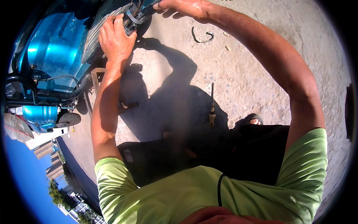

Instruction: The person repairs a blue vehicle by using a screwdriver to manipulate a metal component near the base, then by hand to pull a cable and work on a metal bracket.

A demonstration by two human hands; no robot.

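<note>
At the top left, my left hand (117, 39) is closed against a dark, dirty part with a grey band (133, 17) round it, fingers over its near side. The part sits at the edge of a ribbed panel (97, 31) on a blue vehicle (56, 41). My right hand (186, 7) reaches to the top edge, its fingertips closed at a dark, bar-like end of the same area. What those fingers grip is partly cut off by the frame. A screwdriver-like tool (212, 114) with a pale handle and thin shaft lies on the ground.
A curved black strip (202, 40) lies on the concrete ground (238, 71), with small pale bits near it. My sandalled foot (255, 120) is at the right of my dark trousers. Another blue vehicle (41, 114) with a black wheel (69, 120) stands at the left.
</note>
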